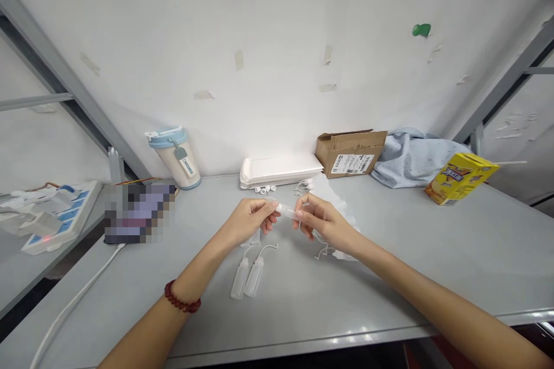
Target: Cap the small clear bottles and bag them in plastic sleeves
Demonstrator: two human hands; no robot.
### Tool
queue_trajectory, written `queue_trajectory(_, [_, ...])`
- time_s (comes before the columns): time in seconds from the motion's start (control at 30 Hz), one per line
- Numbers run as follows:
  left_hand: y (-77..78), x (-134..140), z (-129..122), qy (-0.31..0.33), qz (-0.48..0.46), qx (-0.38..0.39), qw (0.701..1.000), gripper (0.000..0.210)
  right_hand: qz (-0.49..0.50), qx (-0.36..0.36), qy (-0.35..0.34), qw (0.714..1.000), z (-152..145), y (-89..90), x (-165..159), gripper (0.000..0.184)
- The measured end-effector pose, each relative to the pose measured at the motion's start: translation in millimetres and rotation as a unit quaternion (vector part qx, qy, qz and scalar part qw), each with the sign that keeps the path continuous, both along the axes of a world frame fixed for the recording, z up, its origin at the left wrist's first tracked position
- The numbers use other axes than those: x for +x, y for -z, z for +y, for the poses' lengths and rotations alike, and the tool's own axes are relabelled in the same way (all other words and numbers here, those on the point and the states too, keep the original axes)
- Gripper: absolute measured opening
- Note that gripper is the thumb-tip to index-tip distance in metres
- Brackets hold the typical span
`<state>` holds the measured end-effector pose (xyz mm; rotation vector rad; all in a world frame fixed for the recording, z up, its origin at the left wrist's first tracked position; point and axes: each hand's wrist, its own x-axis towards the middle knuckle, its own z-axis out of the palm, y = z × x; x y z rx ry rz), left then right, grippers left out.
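Between my two hands is a small translucent plastic bottle point(288, 212), held nearly level above the desk. My left hand point(253, 219) pinches its white cap end, and my right hand point(320, 216) grips the body end, partly hiding it. Below my left hand lie two similar bottles point(254, 278) side by side, thin bent tubes rising from their caps. Another clear piece point(255, 238) shows partly under the left hand. Several small white caps point(265, 189) sit behind it. Thin white tubes point(322, 248) and pale plastic pieces point(331, 193) lie under and behind my right hand.
Along the wall stand a blue-lidded tumbler point(175, 158), a white stack point(281, 168), an open cardboard box point(352, 153), a grey-blue cloth point(407, 155) and a yellow box point(461, 177). At left lie a blurred phone point(141, 213), its cable point(82, 297) and a power strip point(71, 219).
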<state>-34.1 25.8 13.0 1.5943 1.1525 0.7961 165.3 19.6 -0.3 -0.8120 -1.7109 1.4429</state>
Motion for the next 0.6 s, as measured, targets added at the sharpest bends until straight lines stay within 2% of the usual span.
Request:
queue_trajectory(0.23, [-4.9, -0.6, -2.6, 0.05, 0.001, 0.054, 0.997, 0.03, -0.007, -0.002, -0.003, 1.0, 2.1, 0.2, 2.1, 0.026])
queue_trajectory(0.47, [2.8, 4.2, -1.4, 0.011, 0.009, 0.028, 1.0, 0.04, -0.01, 0.007, -0.005, 1.0, 1.4, -0.4, 1.6, 0.026])
queue_trajectory(0.6, [1.6, 3.0, -2.8, 0.055, 0.004, 0.053, 0.997, 0.033, -0.001, -0.005, -0.005, 1.0, 2.4, -1.2, 2.4, 0.025])
